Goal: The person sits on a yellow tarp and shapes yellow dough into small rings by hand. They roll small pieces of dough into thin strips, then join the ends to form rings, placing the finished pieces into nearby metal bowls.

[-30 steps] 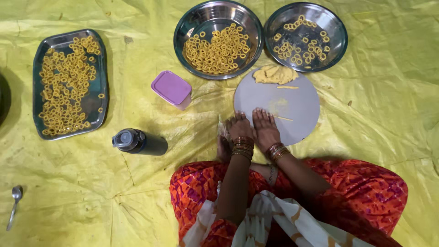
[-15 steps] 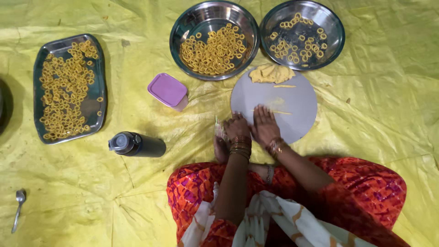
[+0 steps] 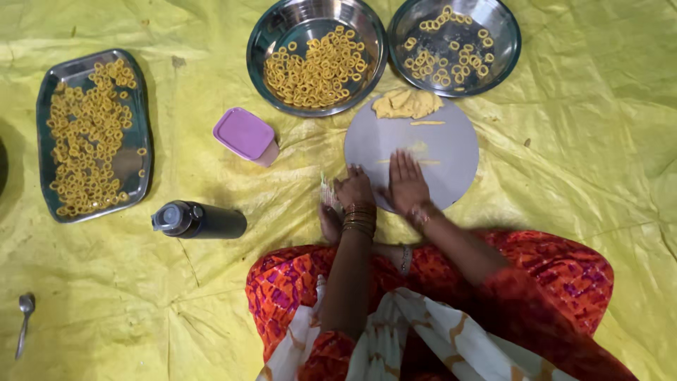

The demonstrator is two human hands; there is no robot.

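The right hand (image 3: 407, 185) is laid flat, palm down, on the round grey board (image 3: 451, 141), with the fingers stretched out side by side and nothing closed inside the grip. Under and just ahead of the fingertips a thin strand of yellow dough (image 3: 416, 161) is seen lying across the board; it is touched by the fingers, not clasped. The left hand (image 3: 354, 189) is set at the board's near-left edge, close beside the right hand, knuckles up and fingers loosely curled downward — whether anything is held under it cannot be told. Bangles are worn at both wrists.

At the far edge of the board a lump of yellow dough (image 3: 407, 104) is resting, and just in front of it a short rolled piece (image 3: 427, 123) lies apart from the lump. Beyond the board two round steel bowls are placed side by side: the left bowl (image 3: 268, 32) is well filled with small dough rings, the right bowl (image 3: 504, 32) holds fewer. To the far left a rectangular steel tray (image 3: 137, 176) is covered with more rings. Between tray and board a small box with a purple lid (image 3: 243, 132) and a dark bottle (image 3: 201, 220) lying on its side are found — both well clear of the hands. A spoon (image 3: 25, 321) lies at the lower left. Everything rests on a yellow sheet (image 3: 585, 169) spread over the floor.
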